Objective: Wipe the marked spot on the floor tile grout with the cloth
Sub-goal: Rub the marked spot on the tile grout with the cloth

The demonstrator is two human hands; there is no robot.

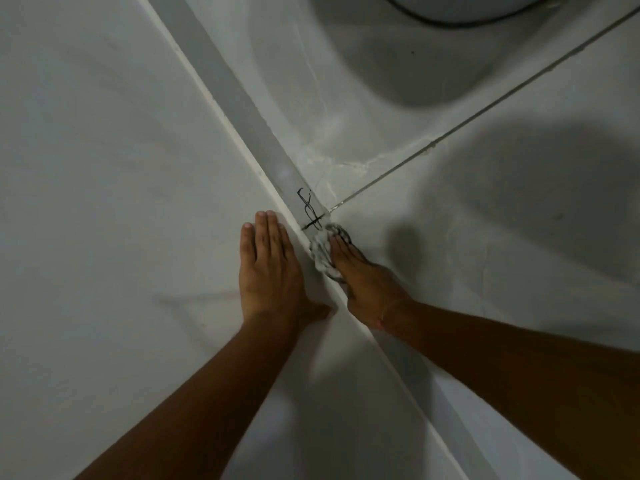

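Cloth right beside the mark.
Black scribbled mark (309, 211) sits on the grey grout strip; the crumpled white-grey cloth (323, 251) lies bunched just below it, nearly touching.

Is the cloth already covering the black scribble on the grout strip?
No: the cloth, bunched under the right hand, sits just below the black scribble, which shows in full on the grout strip.

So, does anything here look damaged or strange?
Yes: a black scribble marks the grey strip just beyond the cloth under the right hand. Pale crack-like lines cross the tile nearby.
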